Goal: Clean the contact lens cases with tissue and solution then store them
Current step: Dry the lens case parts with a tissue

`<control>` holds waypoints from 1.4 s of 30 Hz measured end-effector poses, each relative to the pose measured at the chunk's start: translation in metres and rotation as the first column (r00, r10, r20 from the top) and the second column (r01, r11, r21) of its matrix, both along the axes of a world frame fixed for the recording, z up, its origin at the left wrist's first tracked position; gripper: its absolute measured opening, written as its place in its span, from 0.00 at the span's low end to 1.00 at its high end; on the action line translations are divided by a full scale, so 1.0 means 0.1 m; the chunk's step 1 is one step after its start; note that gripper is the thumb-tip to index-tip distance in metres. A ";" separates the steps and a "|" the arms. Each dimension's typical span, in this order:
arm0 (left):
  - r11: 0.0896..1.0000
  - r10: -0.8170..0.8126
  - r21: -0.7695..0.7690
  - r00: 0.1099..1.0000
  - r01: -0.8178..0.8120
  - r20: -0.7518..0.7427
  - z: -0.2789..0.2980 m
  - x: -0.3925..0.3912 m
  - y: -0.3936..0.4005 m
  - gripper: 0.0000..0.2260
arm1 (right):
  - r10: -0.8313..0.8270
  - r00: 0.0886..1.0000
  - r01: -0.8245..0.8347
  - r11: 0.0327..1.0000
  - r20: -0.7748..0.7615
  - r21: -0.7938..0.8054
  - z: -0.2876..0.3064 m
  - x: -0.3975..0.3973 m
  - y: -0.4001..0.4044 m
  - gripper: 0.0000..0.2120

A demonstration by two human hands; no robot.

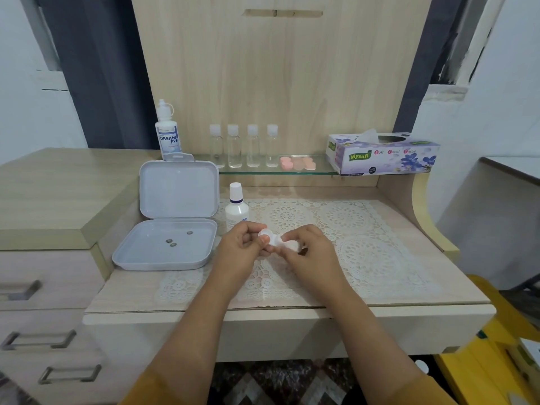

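Observation:
A small white contact lens case [270, 237] is held above the lace mat [365, 244], between both hands. My left hand [241, 248] pinches its left end with thumb and fingers. My right hand [309, 251] grips the right end, where something white, either tissue or a cap, shows under the fingers. A white solution bottle [236, 207] stands just behind the hands. The open white storage box [168, 226] lies to the left with three small dark pieces in its base. The tissue box [382, 154] rests on the glass shelf [274, 171]. Pink lens cases [298, 163] lie on that shelf.
A taller solution bottle [168, 131] stands behind the storage box lid. Several clear small bottles [242, 147] line the glass shelf. Drawers with metal handles [41, 340] are at the left. A yellow object [496, 361] sits at the lower right.

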State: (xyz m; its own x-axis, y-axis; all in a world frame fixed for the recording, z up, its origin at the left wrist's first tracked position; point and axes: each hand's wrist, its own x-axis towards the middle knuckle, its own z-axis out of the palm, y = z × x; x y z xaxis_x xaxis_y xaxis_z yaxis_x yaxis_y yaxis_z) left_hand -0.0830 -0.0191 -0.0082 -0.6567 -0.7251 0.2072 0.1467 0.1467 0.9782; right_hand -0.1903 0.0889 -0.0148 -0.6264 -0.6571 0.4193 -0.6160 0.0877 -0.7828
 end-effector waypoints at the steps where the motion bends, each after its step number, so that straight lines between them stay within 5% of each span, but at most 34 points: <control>1: 1.000 0.004 0.001 1.000 -0.004 -0.002 0.00 0.00 0.00 0.07 | 0.010 0.996 -0.006 0.999 0.088 -0.045 0.03 0.00 0.01 0.01; 5: 1.000 0.006 0.017 1.000 -0.005 -0.012 0.01 -0.01 0.01 0.07 | 0.033 0.958 0.028 0.978 0.286 -0.208 0.07 0.00 0.04 0.07; 11: 0.998 -0.019 0.052 1.000 0.020 -0.021 0.03 0.00 0.04 0.09 | 0.003 0.973 0.071 0.948 0.229 -0.310 0.07 0.02 0.05 0.10; 19: 0.996 -0.077 0.044 0.997 0.076 0.025 0.04 0.01 0.06 0.11 | -0.049 0.970 0.015 0.990 -0.237 -0.143 -0.05 0.03 -0.02 0.07; 25: 0.995 -0.093 -0.028 0.988 0.097 0.126 0.01 0.00 0.04 0.10 | 0.017 1.000 -0.021 0.991 -0.026 -0.135 0.04 0.10 0.05 0.15; 32: 0.993 -0.001 -0.118 0.985 0.021 0.171 -0.02 -0.02 0.02 0.10 | 0.044 0.974 -0.032 0.998 -0.223 0.058 0.03 0.13 0.03 0.12; 42: 0.984 -0.018 -0.169 0.977 0.054 0.210 -0.02 -0.02 0.04 0.09 | 0.150 0.985 -0.139 0.982 -0.080 0.129 0.06 0.08 0.02 0.10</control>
State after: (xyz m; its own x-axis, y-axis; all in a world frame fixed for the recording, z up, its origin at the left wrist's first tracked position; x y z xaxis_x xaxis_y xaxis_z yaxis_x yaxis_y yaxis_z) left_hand -0.0854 -0.0151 -0.0102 -0.7233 -0.6656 0.1837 -0.0482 0.3141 0.9482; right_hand -0.1822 0.0913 -0.0087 -0.4845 -0.7881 0.3796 -0.6959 0.0843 -0.7131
